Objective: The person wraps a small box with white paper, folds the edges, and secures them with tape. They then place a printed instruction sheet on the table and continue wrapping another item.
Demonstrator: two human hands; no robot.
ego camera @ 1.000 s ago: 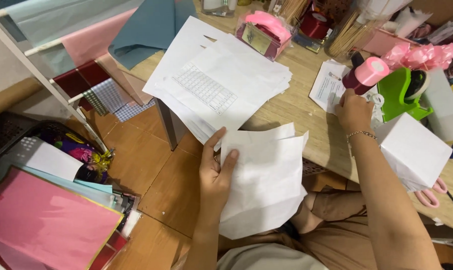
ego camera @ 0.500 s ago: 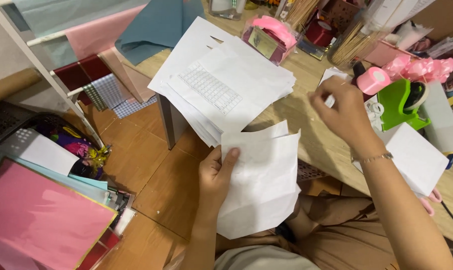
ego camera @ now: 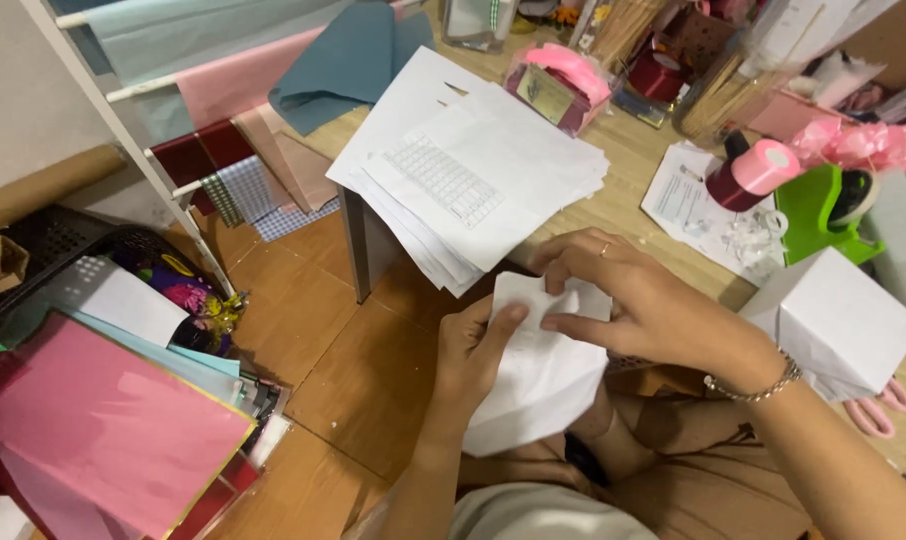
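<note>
Between both hands [ego camera: 573,320], crumpled white paper [ego camera: 538,385]

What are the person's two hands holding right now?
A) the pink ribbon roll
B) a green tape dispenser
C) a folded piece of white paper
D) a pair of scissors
C: the left hand and the right hand both grip the white paper over the lap; the pink ribbon roll sits untouched on the table.
</note>
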